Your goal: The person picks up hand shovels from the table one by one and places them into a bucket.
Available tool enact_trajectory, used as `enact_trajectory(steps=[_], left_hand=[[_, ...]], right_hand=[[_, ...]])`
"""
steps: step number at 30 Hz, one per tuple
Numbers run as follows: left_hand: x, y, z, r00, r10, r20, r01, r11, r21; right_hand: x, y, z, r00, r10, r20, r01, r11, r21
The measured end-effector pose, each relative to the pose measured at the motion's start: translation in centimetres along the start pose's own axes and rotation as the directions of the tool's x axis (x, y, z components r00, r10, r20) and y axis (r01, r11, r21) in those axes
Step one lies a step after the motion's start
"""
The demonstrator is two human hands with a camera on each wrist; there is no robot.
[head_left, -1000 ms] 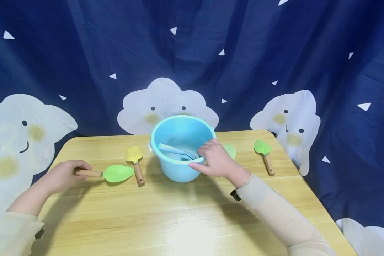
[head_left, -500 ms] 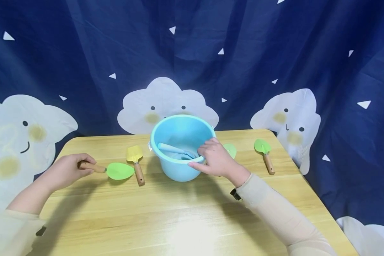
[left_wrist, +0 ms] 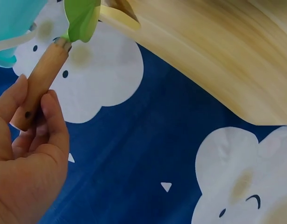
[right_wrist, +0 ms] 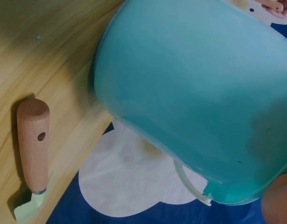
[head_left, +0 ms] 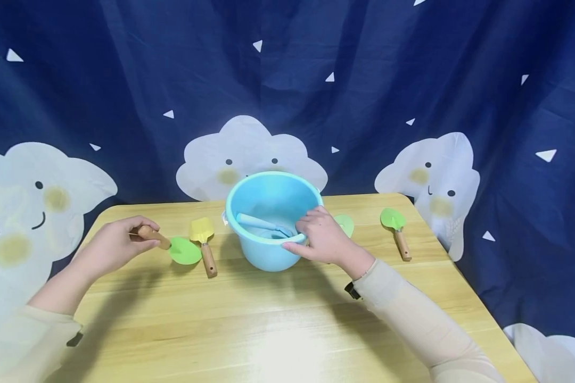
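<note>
My left hand (head_left: 115,247) pinches the wooden handle of a green trowel (head_left: 184,251) between thumb and fingers. The handle end is raised, and the blade slants down beside a yellow shovel (head_left: 201,230). In the left wrist view the thumb and fingertips lie around the lower part of the trowel (left_wrist: 46,70). At the middle of the table stands a light blue bucket (head_left: 267,256), upright. My right hand (head_left: 327,238) grips its near right rim, thumb outside. Inside the bucket lies a blue-handled tool (head_left: 256,221), its head partly hidden by the rim and hand.
Behind my right hand, a pale green tool (head_left: 346,225) lies mostly hidden; its wooden handle (right_wrist: 33,149) shows in the right wrist view. Another green trowel (head_left: 393,219) lies farther right on the wooden table (head_left: 196,324). A dark blue cloud-patterned curtain (head_left: 287,80) hangs behind.
My left hand has lifted the green trowel's handle end and moved right and up in the view, tilting the blade downward. My right hand and the bucket stay in place.
</note>
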State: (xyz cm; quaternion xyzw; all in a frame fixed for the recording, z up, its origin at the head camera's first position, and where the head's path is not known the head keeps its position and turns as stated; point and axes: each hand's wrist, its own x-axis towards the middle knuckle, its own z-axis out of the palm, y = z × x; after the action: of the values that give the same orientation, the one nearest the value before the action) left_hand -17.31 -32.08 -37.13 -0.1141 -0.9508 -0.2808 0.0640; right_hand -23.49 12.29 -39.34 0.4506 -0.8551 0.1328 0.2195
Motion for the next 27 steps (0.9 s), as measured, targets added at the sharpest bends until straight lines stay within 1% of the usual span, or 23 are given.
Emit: enact_trajectory(steps=[4,8,11,17,23,27], left_hand=[[0.3,0.6,0.6,1.000,-0.001,-0.021,0.000,0.998,-0.060],[0.6,0.9,1.2,0.999,-0.015,-0.035,0.010,0.991,-0.134],[0.9,1.1,1.7,0.998,-0.029,-0.048,0.019,0.980,-0.198],[1.5,1.4,2.9,0.996,-0.028,-0.081,0.002,0.953,-0.303],[2.0,1.8,3.7,0.996,-0.033,-0.087,0.000,0.936,-0.351],[2.4,2.0,4.1,0.995,-0.031,-0.094,-0.004,0.935,-0.353]], right_hand=[[0.0,0.0,0.1,1.000,0.005,0.001,-0.005,1.000,-0.005],[0.0,0.0,0.1,1.000,0.007,0.000,-0.007,1.000,-0.006],[0.0,-0.1,0.0,1.000,0.005,-0.003,-0.005,1.000,-0.002],[-0.1,-0.1,0.0,1.000,0.009,0.000,-0.009,1.000,0.002],[-0.1,0.0,0.2,1.000,0.020,0.007,-0.020,1.000,-0.001],[0.0,0.0,0.2,1.000,0.019,0.009,-0.019,1.000,0.000]])
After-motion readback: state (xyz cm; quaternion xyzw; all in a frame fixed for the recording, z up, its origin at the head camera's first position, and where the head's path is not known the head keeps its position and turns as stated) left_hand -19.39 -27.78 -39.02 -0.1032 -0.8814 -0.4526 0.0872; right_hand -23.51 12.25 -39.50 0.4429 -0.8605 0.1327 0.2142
